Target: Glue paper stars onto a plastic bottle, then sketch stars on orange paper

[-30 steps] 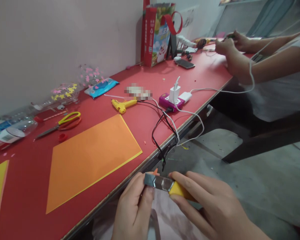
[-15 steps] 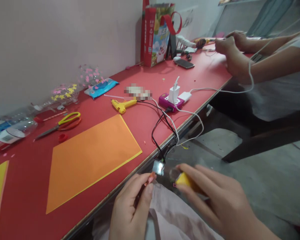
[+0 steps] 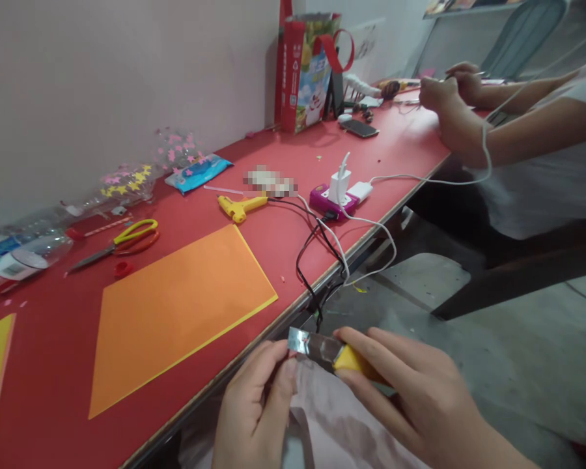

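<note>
Both hands (image 3: 342,397) grip yellow utility knife (image 3: 336,355).

Long red table (image 3: 395,140) ran along plain pale wall (image 3: 102,71), its front edge slanting from lower left to upper right. Grey concrete floor (image 3: 517,339) lay beyond that edge, lit evenly. Dark bench (image 3: 517,273) stood beside table's far end. Pale blue chair back (image 3: 522,36) showed at upper right corner.
</note>
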### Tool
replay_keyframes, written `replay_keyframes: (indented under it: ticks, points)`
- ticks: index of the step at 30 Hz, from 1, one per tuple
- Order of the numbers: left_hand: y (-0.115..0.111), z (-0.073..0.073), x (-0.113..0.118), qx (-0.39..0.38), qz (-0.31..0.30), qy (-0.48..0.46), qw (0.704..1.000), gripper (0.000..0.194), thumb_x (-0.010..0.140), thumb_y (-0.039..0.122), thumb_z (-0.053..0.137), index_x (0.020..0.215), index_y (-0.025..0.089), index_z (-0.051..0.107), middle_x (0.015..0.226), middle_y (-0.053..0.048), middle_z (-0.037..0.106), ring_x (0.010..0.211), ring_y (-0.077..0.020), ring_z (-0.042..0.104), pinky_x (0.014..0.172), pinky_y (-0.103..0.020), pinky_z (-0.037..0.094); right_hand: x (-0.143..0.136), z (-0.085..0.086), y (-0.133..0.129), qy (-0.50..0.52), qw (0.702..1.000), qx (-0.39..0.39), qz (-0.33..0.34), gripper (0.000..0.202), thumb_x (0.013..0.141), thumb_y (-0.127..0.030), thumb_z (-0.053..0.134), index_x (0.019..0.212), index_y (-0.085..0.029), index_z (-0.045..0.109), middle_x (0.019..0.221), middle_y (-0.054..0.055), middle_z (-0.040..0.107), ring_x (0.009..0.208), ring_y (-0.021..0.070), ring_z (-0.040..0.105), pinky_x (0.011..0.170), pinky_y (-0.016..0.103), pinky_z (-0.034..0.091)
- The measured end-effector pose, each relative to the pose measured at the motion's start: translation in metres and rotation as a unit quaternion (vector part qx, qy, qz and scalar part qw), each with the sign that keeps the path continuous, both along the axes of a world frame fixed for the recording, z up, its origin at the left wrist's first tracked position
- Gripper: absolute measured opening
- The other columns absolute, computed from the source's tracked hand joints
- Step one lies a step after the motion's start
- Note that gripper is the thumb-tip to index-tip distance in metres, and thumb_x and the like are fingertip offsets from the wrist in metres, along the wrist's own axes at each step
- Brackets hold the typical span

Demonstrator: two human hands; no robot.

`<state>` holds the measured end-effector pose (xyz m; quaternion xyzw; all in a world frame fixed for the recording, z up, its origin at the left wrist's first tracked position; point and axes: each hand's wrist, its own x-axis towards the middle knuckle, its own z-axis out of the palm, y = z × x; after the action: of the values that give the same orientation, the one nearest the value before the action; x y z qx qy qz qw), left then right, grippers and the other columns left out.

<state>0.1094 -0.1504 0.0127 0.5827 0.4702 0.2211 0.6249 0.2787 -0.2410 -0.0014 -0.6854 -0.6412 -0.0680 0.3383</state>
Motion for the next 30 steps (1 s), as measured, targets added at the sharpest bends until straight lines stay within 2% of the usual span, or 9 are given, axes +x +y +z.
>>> replay_keyframes:
  ticks: [2, 4, 8, 12, 17, 22, 26, 28, 30]
  points:
    - [-0.001, 0.001, 0.0, -0.039, -0.004, -0.011, 0.999, 0.033, 0.079, 0.049, 0.066, 0.09, 0.019, 0.074, 0.053, 0.003, 0.047, 0.043, -0.0087, 0.039, 0.039, -0.019, 0.03, 0.0, 0.0, 0.0, 0.005, 0.999, 0.002, -0.033, 0.021, 0.095, -0.025, 0.047, 0.106, -0.014, 0.061, 0.066, 0.0, 0.06, 0.053, 0.0113, 0.057, 0.049, 0.022, 0.044]
    - [-0.001, 0.002, 0.002, -0.079, -0.005, -0.026, 0.997, 0.038, 0.077, 0.053, 0.066, 0.089, 0.018, 0.072, 0.054, 0.004, 0.046, 0.042, -0.0059, 0.035, 0.04, -0.018, 0.027, 0.0, 0.001, 0.0, 0.009, 0.999, 0.002, -0.051, 0.019, 0.095, -0.025, 0.048, 0.107, -0.015, 0.06, 0.067, 0.0, 0.06, 0.053, 0.0113, 0.057, 0.049, 0.021, 0.044]
    - [-0.002, 0.006, 0.004, -0.127, -0.001, -0.041, 0.991, 0.036, 0.077, 0.052, 0.068, 0.077, 0.016, 0.069, 0.052, 0.005, 0.046, 0.042, -0.0039, 0.034, 0.044, -0.017, 0.027, 0.001, 0.0, 0.0, 0.018, 1.0, -0.014, 0.014, 0.021, 0.096, -0.027, 0.046, 0.107, -0.014, 0.06, 0.065, 0.0, 0.058, 0.051, 0.011, 0.055, 0.047, 0.021, 0.043]
    - [-0.003, 0.006, 0.002, -0.149, 0.007, -0.051, 0.988, 0.041, 0.075, 0.053, 0.069, 0.089, 0.015, 0.072, 0.053, 0.005, 0.048, 0.042, -0.0032, 0.033, 0.043, -0.016, 0.023, 0.002, 0.004, 0.001, 0.053, 0.998, -0.015, -0.032, 0.019, 0.095, -0.024, 0.047, 0.106, -0.014, 0.059, 0.066, 0.0, 0.059, 0.053, 0.0113, 0.057, 0.049, 0.021, 0.044]
    - [-0.001, 0.007, 0.005, -0.178, 0.011, -0.077, 0.981, 0.036, 0.074, 0.053, 0.069, 0.081, 0.017, 0.069, 0.052, 0.004, 0.051, 0.041, -0.0047, 0.032, 0.039, -0.017, 0.026, -0.005, 0.007, 0.003, 0.08, 0.994, -0.049, 0.05, 0.02, 0.094, -0.026, 0.047, 0.102, -0.015, 0.062, 0.064, -0.001, 0.058, 0.053, 0.0109, 0.055, 0.048, 0.021, 0.043]
    - [0.008, 0.006, 0.009, -0.237, -0.012, -0.096, 0.967, 0.027, 0.08, 0.042, 0.066, 0.082, 0.015, 0.065, 0.047, 0.007, 0.046, 0.036, -0.0011, 0.024, 0.037, -0.013, 0.018, -0.003, -0.001, 0.005, 0.03, 0.999, -0.025, -0.005, 0.022, 0.095, -0.028, 0.046, 0.102, -0.014, 0.062, 0.062, -0.001, 0.057, 0.049, 0.0109, 0.054, 0.046, 0.021, 0.041]
    - [0.011, 0.002, 0.006, -0.295, -0.071, -0.139, 0.943, 0.026, 0.085, 0.04, 0.06, 0.085, 0.014, 0.066, 0.043, 0.008, 0.044, 0.031, -0.0002, 0.016, 0.032, -0.013, 0.014, 0.009, -0.004, 0.004, 0.029, 0.995, -0.012, -0.09, 0.019, 0.096, -0.029, 0.047, 0.104, -0.017, 0.06, 0.079, 0.005, 0.068, 0.063, 0.0149, 0.064, 0.055, 0.024, 0.047]
    - [0.012, -0.001, 0.005, -0.313, -0.076, -0.161, 0.933, 0.024, 0.086, 0.038, 0.059, 0.087, 0.015, 0.065, 0.043, 0.008, 0.046, 0.03, -0.0002, 0.015, 0.03, -0.013, 0.013, 0.01, -0.002, 0.001, 0.037, 0.997, -0.026, -0.067, 0.019, 0.096, -0.028, 0.047, 0.107, -0.017, 0.058, 0.079, 0.004, 0.067, 0.063, 0.0146, 0.064, 0.054, 0.024, 0.047]
    - [0.011, -0.004, 0.004, -0.322, -0.069, -0.18, 0.927, 0.02, 0.086, 0.036, 0.06, 0.086, 0.017, 0.062, 0.044, 0.008, 0.047, 0.03, -0.0003, 0.015, 0.03, -0.012, 0.014, 0.007, 0.001, -0.001, 0.039, 0.999, -0.036, -0.004, 0.02, 0.095, -0.027, 0.047, 0.108, -0.016, 0.058, 0.07, 0.001, 0.061, 0.056, 0.0125, 0.059, 0.05, 0.022, 0.044]
